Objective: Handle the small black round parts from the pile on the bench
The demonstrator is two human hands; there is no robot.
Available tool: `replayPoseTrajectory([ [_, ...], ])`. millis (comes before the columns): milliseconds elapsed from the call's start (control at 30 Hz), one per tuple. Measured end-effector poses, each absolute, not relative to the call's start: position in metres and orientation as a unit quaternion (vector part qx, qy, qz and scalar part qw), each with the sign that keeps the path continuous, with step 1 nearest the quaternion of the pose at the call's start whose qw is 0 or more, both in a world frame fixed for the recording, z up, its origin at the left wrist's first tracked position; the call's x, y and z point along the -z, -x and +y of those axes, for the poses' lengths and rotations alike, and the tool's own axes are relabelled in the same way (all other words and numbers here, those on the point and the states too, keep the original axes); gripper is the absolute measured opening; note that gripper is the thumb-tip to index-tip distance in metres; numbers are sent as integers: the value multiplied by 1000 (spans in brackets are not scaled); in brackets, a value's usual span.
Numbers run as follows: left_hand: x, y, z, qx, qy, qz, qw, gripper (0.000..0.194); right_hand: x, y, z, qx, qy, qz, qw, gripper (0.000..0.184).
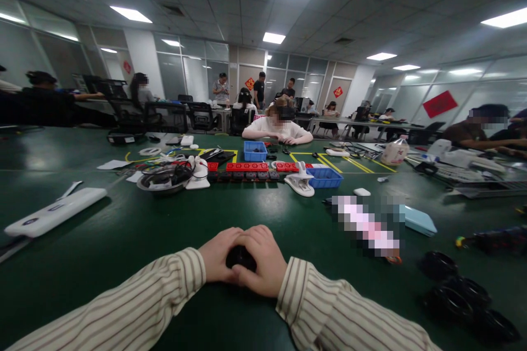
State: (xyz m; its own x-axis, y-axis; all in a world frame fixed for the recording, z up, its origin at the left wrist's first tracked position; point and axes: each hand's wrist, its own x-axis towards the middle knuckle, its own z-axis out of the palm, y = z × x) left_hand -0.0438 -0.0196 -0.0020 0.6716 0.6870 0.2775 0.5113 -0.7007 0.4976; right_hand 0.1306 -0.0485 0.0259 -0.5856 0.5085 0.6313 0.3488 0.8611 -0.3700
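Both hands meet over the green table in front of me, in striped sleeves. My left hand [218,255] is curled against the left side of a small black rounded object [240,259]. Over its top and right side closes my right hand [265,260], the thumb across the near side. Only a dark patch of the object shows between the hands; its exact kind is hidden. The fingers of the two hands overlap at the top.
Black round hollow parts [448,299] lie at the right. Further back are a blue bin [325,177], a white clip stand [300,180], red and black socket strips [247,167] and a cable-filled bowl [160,189]. A white elongated device [55,211] lies left. A person [278,126] sits opposite.
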Motion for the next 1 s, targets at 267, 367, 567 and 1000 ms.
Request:
replayPoseTrajectory([
  [267, -7, 41, -26, -227, -893, 368, 128, 63, -18, -129, -41, -93, 366, -857, 351, 42],
  [367, -4, 42, -24, -211, -904, 342, 148, 49, -18, -128, -42, -93, 372, -866, 320, 43],
  [567, 0, 45, -20, -219, -896, 325, 208, 39, -20, -128, -45, -99, 319, -877, 345, 22],
  [1000, 0, 43, -23, -232, -898, 314, 203, 57, -20, -129, -47, -78, 284, -882, 368, 40],
])
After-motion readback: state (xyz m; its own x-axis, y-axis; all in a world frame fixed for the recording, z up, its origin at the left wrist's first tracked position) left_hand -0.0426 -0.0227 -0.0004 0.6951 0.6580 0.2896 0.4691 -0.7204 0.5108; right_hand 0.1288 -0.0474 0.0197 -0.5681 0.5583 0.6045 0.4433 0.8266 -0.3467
